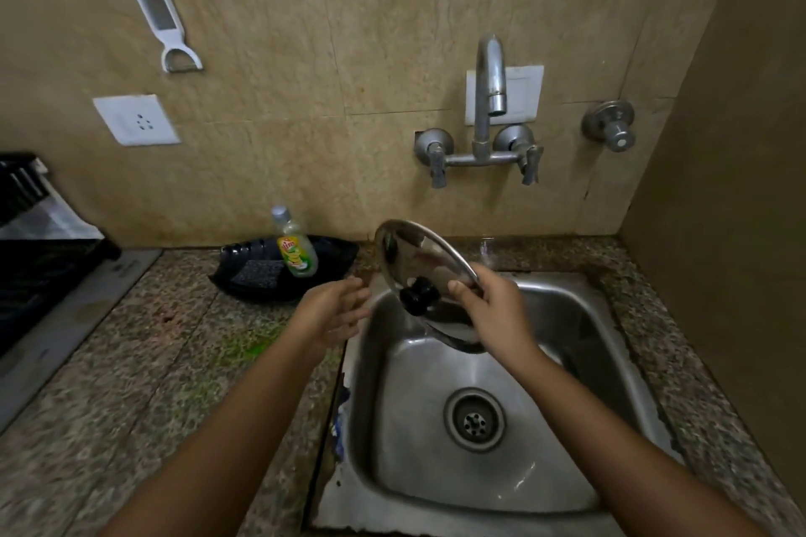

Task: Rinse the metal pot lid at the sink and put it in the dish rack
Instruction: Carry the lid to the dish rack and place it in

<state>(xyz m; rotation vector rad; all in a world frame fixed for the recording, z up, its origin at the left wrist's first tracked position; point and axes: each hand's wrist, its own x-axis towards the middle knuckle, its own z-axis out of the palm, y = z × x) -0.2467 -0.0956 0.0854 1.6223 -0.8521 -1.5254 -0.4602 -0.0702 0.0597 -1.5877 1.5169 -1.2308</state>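
A speckled granite counter [131, 384] runs across the lower half of the view, below a beige tiled wall [305, 57]. Set into the counter on the right is a steel sink [567, 362] with its drain [474, 419] near the middle of the basin. At the far left edge sits a dark rack [39, 240], only partly in view.

On the wall above the sink is a tap [488, 100] with two handles, its spout pointing down over the back of the basin; no water is seen running from it. A separate valve [610, 129] is fixed to the right of it. A white socket [136, 120] and a hanging white peeler [155, 7] are on the wall to the left.

A black tray [331, 279] lies on the counter against the wall, just left of the sink, holding a bottle [295, 244] of dish soap and a dark scrub pad [257, 273].

The lid [414, 262] is held tilted over the back left of the sink, its top with the black knob [418, 294] facing the camera. The right hand [493, 310] grasps the lid's lower right rim, thumb on the top face and fingers behind. The left hand [336, 310] is released, fingers loosely spread, just left of the lid and not touching it
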